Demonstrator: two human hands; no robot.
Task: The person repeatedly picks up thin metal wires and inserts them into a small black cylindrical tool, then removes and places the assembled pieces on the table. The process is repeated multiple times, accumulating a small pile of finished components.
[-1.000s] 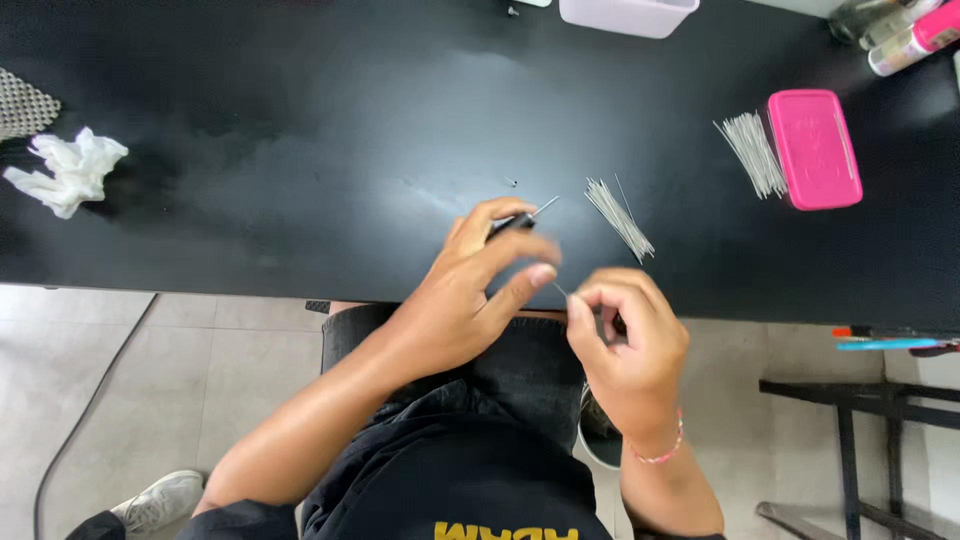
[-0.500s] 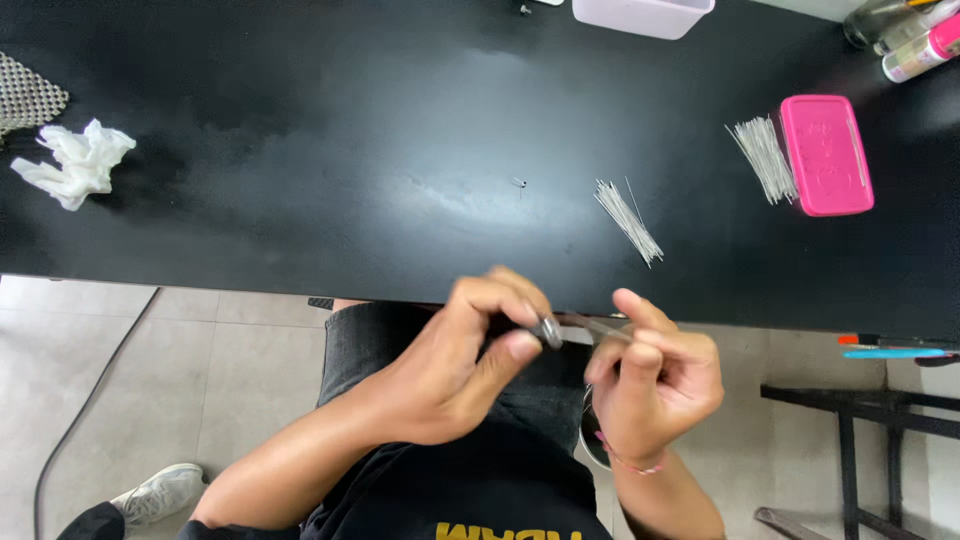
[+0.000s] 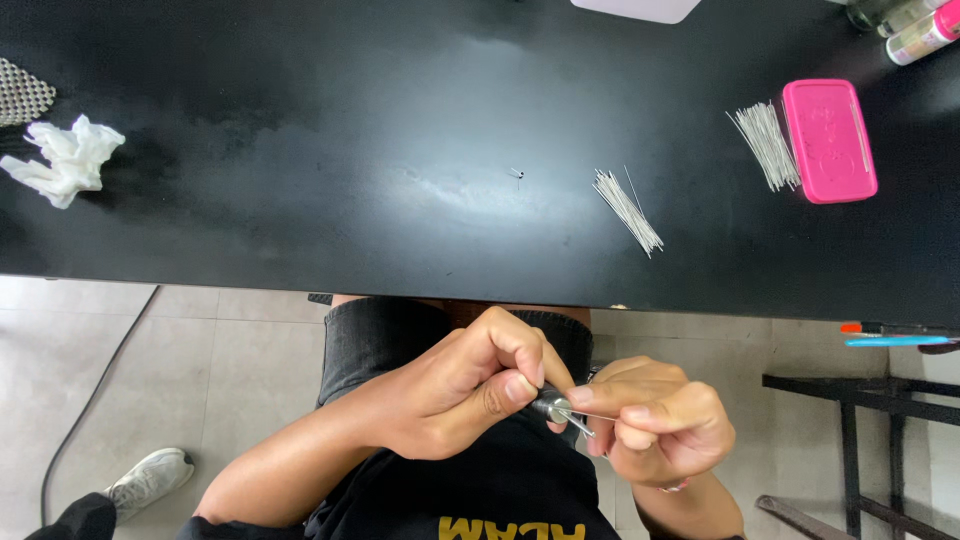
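While the black table (image 3: 300,150) fills the upper half of my view, both hands sit below its near edge, over the lap. Going from nine o'clock across: a crumpled white tissue (image 3: 62,160) lies at the table's far left, with a piece of grey mesh (image 3: 20,92) just above it at ten o'clock. Down at six o'clock, the left hand (image 3: 460,395) is curled nearly closed, thumb and forefinger pinching a small dark tool with a metal tip (image 3: 553,405). Just beside it, at five o'clock, the right hand (image 3: 660,425) is also curled tight, fingertips nipping a thin metal pin (image 3: 592,413) whose other end meets the tool's tip. I cannot tell whether the pin sits inside the tip or only against it. At one o'clock a loose bundle of similar pins (image 3: 628,210) lies on the table, well apart from the hands. Farther toward two o'clock a second bundle (image 3: 763,145) rests just beside a pink rectangular case (image 3: 828,140).
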